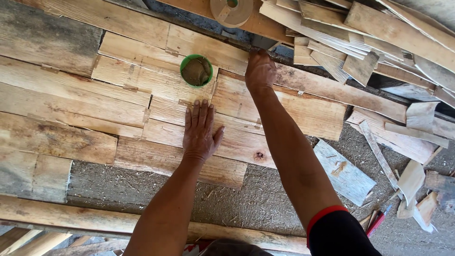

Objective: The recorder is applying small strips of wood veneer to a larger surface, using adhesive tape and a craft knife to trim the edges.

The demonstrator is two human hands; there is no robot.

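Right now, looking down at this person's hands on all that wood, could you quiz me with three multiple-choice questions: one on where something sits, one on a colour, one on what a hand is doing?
1. Where is the small round tub?
A. On the planks just beyond the left hand
B. On the sawdust by the red sleeve band
C. In the right hand

2. What colour is the tub's rim?
A. Blue
B. Green
C. White

3. How is the left hand placed?
A. Clenched in a fist
B. Lifted clear
C. Flat, palm down on the planks

Answers: 1 A, it stands on the boards past the fingertips. 2 B, the rim is bright green. 3 C, fingers lie spread on the wood, while the right hand reaches to the far edge.
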